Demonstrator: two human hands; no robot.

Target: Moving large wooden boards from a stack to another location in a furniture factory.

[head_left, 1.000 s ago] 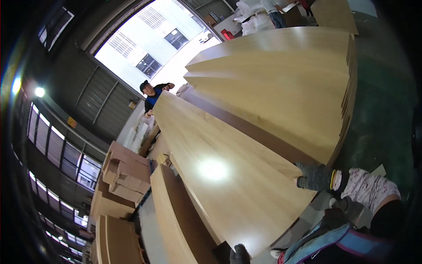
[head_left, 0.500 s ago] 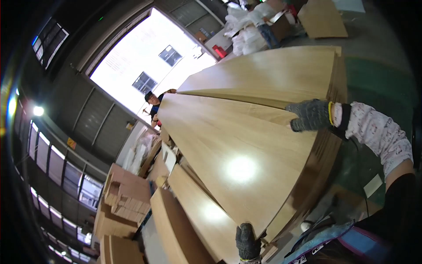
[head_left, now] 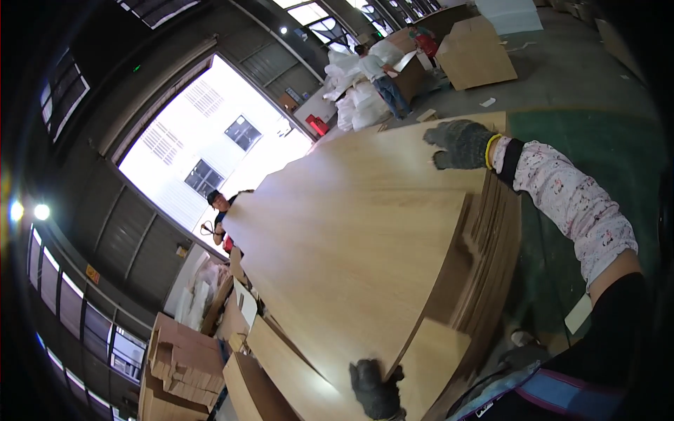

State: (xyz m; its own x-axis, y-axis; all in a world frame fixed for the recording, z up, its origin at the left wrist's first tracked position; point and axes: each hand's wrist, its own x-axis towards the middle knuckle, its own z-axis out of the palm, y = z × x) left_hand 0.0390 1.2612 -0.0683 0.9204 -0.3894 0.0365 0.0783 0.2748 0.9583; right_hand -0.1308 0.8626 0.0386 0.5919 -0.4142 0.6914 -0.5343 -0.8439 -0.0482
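Observation:
A large pale wood-grain panel (head_left: 337, 245) stretches away from me on top of a stack of boards. My left hand (head_left: 375, 389), in a dark grey knit glove, grips its near edge, fingers on the face and thumb at the side. At the far right my right hand (head_left: 460, 145), gloved alike with a yellow cuff, lies on the wood with fingers and thumb apart. Below the panel the stacked boards (head_left: 484, 245) show their layered edges. At the panel's far end a co-worker (head_left: 223, 210) in a dark cap and top stands beside it.
More boards (head_left: 242, 389) lie at the left, beside brown stacked pieces (head_left: 186, 358). Toward the back are white wrapped bundles (head_left: 361, 105), a person in a light top (head_left: 382, 77) and a large brown board (head_left: 477, 56). Green floor (head_left: 583, 154) runs along the right.
The dark gap between two panel faces no longer shows; the panel has shifted over it. Both hands appear further left, the right one also higher. The view has turned somewhat.

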